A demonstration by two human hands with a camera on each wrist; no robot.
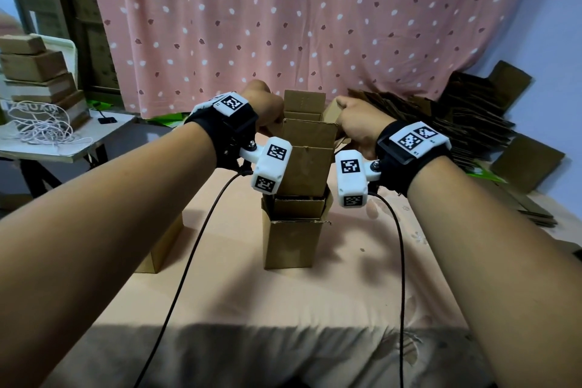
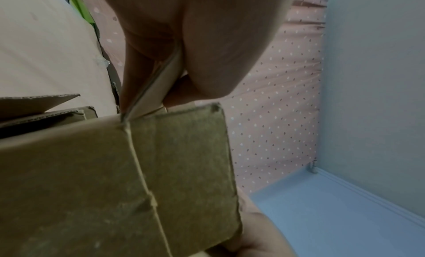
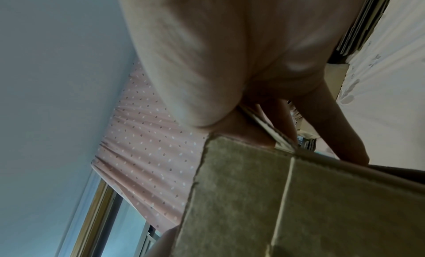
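Two bare hands hold a tall cardboard carton [image 1: 307, 164] at the middle of a worktop [image 1: 378, 277] draped in peach cloth. We see the left hand [image 1: 263, 105] closed on the carton's left top flap [image 2: 161, 79], its fingers [image 2: 134, 75] curled and pinching the board against the thumb. The right hand [image 1: 357, 124] mirrors it on the opposite flap [image 3: 264, 123], fingers [image 3: 333, 126] bent down the outer face. The carton stands upright between the two wrists with its top flaps open. Its lower end meets the open mouth of a second carton [image 1: 294, 244], which stands on the cloth directly beneath (how far it sits inside, we cannot tell from the head view). A white wrist camera [image 1: 272, 167] with black-and-white markers hangs at each wrist, and cables [image 1: 402, 261] trail toward us across the cloth. A third box [image 1: 165, 246] stands to the left, partly hidden by the left arm [image 1: 94, 214]. Behind the cartons hangs a pink curtain [image 1: 283, 9] with white and dark spots. We note flattened cardboard sheets [image 1: 472, 126] heaped to the right, and to the left a side table [image 1: 78, 149] carrying a tangle of pale string [image 1: 41, 129] beside a stack of folded boxes [image 1: 34, 72]
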